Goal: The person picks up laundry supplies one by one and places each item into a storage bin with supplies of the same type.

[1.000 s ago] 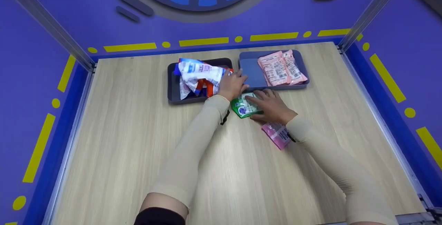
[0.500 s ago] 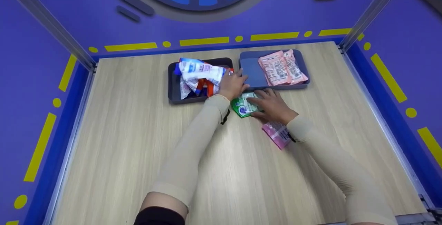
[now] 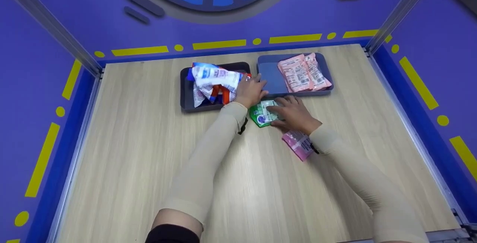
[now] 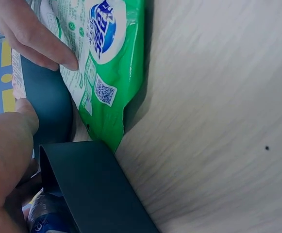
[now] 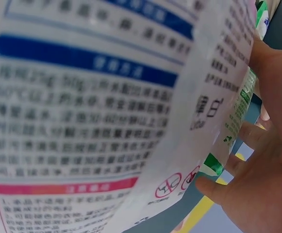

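In the head view, my left hand (image 3: 250,91) reaches over the right rim of the left dark tray (image 3: 186,107), beside the white, blue and orange packets (image 3: 216,77) in it. Its spread fingers extend toward the neighbouring tray; whether they touch a packet is unclear. On the table in front of the trays lies a green detergent pouch (image 3: 262,113), printed with a blue logo and a QR code in the left wrist view. My right hand (image 3: 294,114) rests with spread fingers on this pouch. Below the right wrist lies a pink-and-white packet (image 3: 299,145), its printed back filling much of the right wrist view.
The blue-grey right tray (image 3: 270,75) holds pale pink packets (image 3: 298,73) on its right side. Both trays stand near the back edge of the wooden table (image 3: 130,153). Purple panels (image 3: 223,28) with metal posts enclose the table at the back and sides.
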{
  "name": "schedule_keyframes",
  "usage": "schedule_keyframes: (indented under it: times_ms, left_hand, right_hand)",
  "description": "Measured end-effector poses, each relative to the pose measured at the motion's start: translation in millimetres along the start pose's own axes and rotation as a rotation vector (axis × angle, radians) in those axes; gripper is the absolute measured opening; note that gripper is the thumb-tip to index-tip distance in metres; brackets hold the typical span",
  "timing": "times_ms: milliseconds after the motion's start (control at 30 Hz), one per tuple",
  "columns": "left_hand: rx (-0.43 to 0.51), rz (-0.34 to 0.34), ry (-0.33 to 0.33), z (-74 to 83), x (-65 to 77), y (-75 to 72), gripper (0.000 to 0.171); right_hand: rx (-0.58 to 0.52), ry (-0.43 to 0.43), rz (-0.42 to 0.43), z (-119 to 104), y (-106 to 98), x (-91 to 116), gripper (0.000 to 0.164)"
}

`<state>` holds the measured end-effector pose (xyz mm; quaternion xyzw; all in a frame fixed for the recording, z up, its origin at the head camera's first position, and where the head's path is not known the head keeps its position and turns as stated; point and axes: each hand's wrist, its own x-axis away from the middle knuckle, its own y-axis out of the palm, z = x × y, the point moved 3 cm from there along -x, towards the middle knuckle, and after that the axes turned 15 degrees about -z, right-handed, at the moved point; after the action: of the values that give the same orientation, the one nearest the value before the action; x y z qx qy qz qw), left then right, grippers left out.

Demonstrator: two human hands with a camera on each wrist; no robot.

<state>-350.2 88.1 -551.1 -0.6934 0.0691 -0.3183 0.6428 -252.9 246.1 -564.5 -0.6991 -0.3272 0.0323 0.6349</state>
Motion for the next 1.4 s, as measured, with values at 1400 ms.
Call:
schedule_keyframes:
  times_ms: [1400]
  left_hand:
    - [0.009, 0.032, 0.017, -0.6, 0.3, 1.3, 0.055]
  right_hand:
    - [-0.094, 0.084, -0.079, 16, -1, 21, 0.058]
